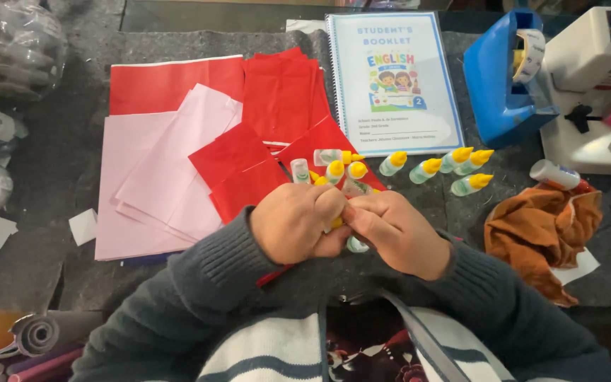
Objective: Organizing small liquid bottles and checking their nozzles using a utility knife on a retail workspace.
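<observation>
Both hands meet over the grey felt-covered table. The left hand and the right hand have their fingers closed together around one small clear glue bottle with a yellow cap, just below more such bottles and red paper sheets.

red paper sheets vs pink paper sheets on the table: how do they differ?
The red paper sheets are vivid and lie farther back, some pieces overlapping the pink paper sheets. The pink ones are pale and sit nearer the left hand. Both are flat, loosely stacked sheets on the grey mat.
</observation>
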